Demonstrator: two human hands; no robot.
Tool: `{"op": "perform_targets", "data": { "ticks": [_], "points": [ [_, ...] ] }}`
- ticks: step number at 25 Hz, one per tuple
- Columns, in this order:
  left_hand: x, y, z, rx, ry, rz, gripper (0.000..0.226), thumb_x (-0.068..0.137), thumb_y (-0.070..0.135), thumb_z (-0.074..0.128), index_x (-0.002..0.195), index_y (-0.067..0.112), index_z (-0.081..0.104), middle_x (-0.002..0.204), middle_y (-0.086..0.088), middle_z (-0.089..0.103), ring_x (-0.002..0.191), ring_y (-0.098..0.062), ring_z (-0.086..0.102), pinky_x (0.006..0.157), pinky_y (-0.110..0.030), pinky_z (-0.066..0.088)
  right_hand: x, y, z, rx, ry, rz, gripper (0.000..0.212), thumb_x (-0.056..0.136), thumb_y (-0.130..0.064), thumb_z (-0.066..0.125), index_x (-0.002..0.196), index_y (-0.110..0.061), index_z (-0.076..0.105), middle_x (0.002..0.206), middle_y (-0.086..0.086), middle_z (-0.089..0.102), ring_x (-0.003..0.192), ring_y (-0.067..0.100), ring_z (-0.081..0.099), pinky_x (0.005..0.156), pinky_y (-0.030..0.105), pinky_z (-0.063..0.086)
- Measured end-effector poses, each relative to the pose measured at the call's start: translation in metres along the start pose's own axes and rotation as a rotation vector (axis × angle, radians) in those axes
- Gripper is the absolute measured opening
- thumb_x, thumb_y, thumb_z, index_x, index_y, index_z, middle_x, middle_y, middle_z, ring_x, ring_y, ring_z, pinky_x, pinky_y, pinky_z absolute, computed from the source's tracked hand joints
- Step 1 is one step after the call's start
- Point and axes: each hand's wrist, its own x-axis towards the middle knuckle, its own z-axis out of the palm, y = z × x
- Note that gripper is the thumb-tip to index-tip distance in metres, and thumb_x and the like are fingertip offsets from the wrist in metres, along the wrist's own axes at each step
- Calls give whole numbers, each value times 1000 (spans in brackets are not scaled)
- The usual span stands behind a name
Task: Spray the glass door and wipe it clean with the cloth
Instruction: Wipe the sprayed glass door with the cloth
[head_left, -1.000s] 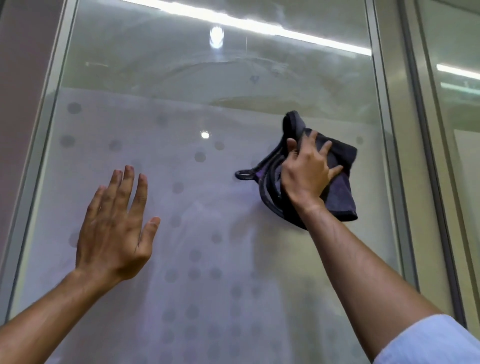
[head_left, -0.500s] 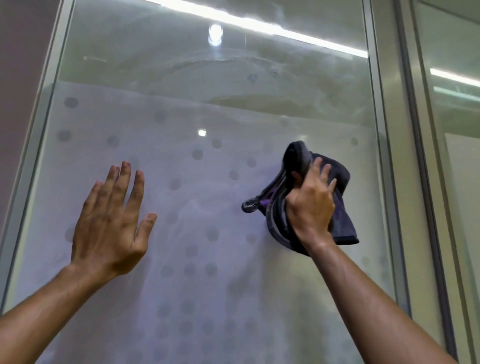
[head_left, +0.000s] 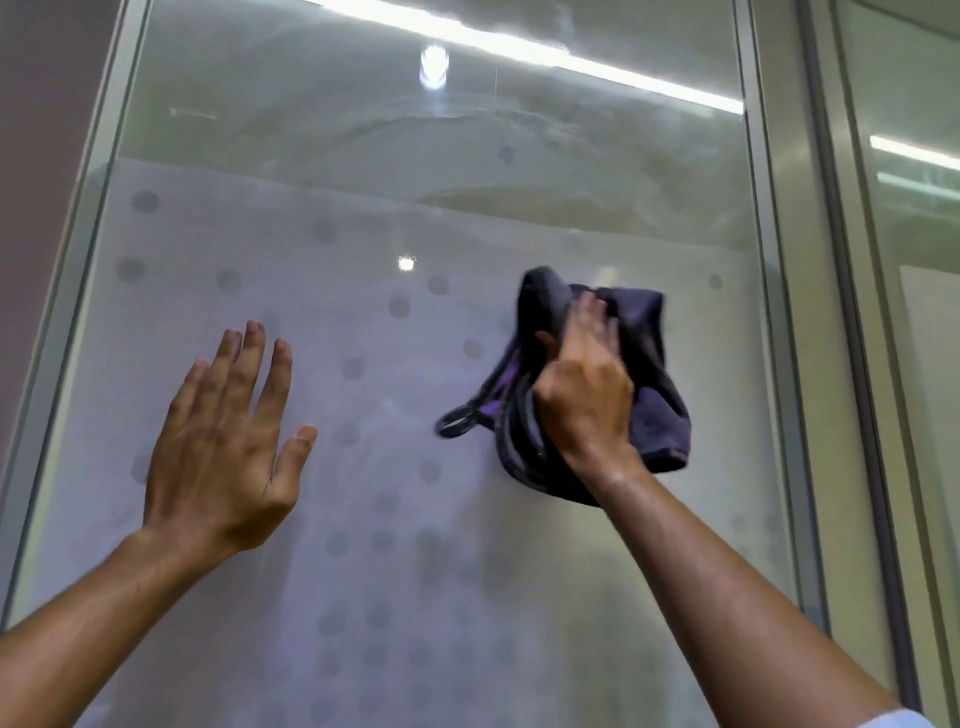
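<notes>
Cloth (head_left: 660, 415): soft, limp, bunched, pressed to the glass door (head_left: 363, 571) right of the left hand (head_left: 223, 441) by the right hand (head_left: 587, 400), grip closed over its folds. Left hand flat and spread, holding nothing. Probably light and easily crumpled, best held across the thick middle, loose loop tucked in.

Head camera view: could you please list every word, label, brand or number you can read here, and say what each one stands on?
None: no readable text appears anywhere.
The frosted glass door carries only plain grey dots.
The crumpled dark grey cloth, under the right hand, shows no legible label.
The open left hand holds nothing.
</notes>
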Motion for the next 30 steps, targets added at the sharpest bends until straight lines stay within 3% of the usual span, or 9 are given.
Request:
{"op": "perform_targets", "data": {
  "ticks": [3,7,11,14,17,20,24,28,30],
  "points": [
    [0,-1,0,5,-6,-4,78,89,48,28,156,15,6,164,-8,-2,151,-20,-4,121,-34,-4,-3,39,-18,-187,-38,234,57,98,-28,38,140,10,39,144,32,42,135,52,35,110,69,22],
    [0,0,2,7,3,-5,78,89,48,28,156,14,7,164,-9,0,151,-20,-3,121,-36,-2,-7,50,-19,-130,-119,405,68,97,-58,33,151,-17,28,159,21,19,146,47,10,110,71,10],
    [1,1,3,-7,21,2,78,89,47,28,156,14,7,164,-9,0,151,-20,-3,121,-32,-7,0,30,-10,-60,-74,331,60,98,-42,36,144,-3,38,156,20,30,144,48,19,110,72,13],
    [2,0,4,-10,26,0,78,88,47,29,155,13,10,164,-9,0,151,-18,-5,120,-29,-10,-6,9,-6,-13,-62,140,59,94,-31,45,141,5,41,148,24,41,139,50,31,108,73,18],
    [3,-4,10,-27,29,1,79,87,47,30,156,14,10,163,-4,-5,150,-14,-9,120,-30,-9,-23,-11,-3,-35,-116,-106,54,90,-27,43,138,-1,48,147,22,44,138,48,35,108,72,22],
    [3,-7,17,-74,23,-1,79,87,48,29,156,18,7,164,-1,-8,151,-17,-7,121,-38,-4,-47,-4,-7,-100,-164,-232,63,76,-13,54,138,-6,49,149,18,44,137,45,38,105,71,30],
    [4,-8,19,-97,19,5,79,86,48,30,156,17,8,164,-2,-7,152,-20,-5,122,-47,4,-64,43,-21,-177,-153,9,83,59,-7,52,141,-6,38,147,20,45,136,48,38,103,75,29],
    [3,-7,15,-78,9,-2,80,86,49,29,156,19,7,164,-1,-8,151,-18,-6,120,-37,-3,-39,68,-33,-86,-80,391,70,81,-7,48,148,0,27,151,24,38,145,43,23,111,71,16],
    [2,-5,10,-55,14,-10,79,86,49,29,156,16,9,164,-2,-6,151,-17,-6,120,-34,-6,-16,61,-31,-16,-32,456,67,88,-8,48,150,-2,25,150,24,39,146,41,18,112,70,10]
  ]
}}
